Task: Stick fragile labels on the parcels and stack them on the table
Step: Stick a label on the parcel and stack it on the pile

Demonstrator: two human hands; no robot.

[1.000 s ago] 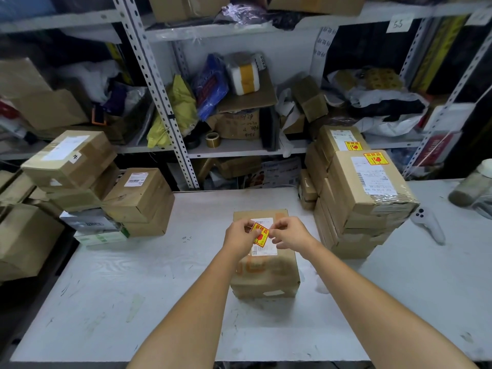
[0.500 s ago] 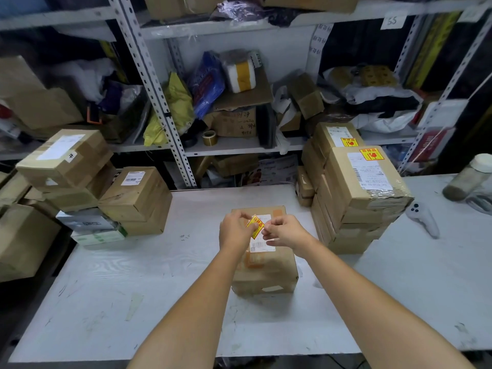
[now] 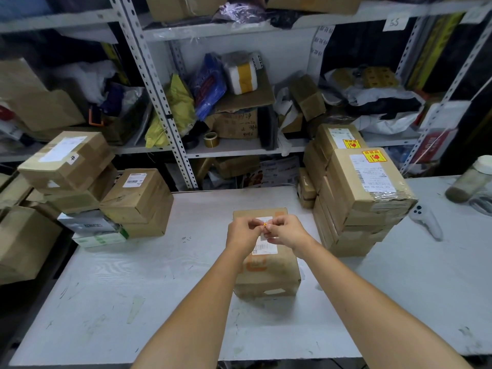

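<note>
A brown cardboard parcel with a white shipping label lies in the middle of the grey table. Above its far end my left hand and my right hand meet, fingertips pinched together on a yellow and red fragile label. Only a sliver of the label shows between the fingers. To the right stands a stack of parcels whose top boxes carry fragile labels.
A pile of unlabelled boxes sits at the table's left. A white controller and a jar lie at the right. Metal shelves packed with bags and boxes stand behind the table.
The fragile label was held flat and plainly visible between both hands; now the fingers have closed around it and only its edge shows. Both hands stayed over the parcel's far end.
</note>
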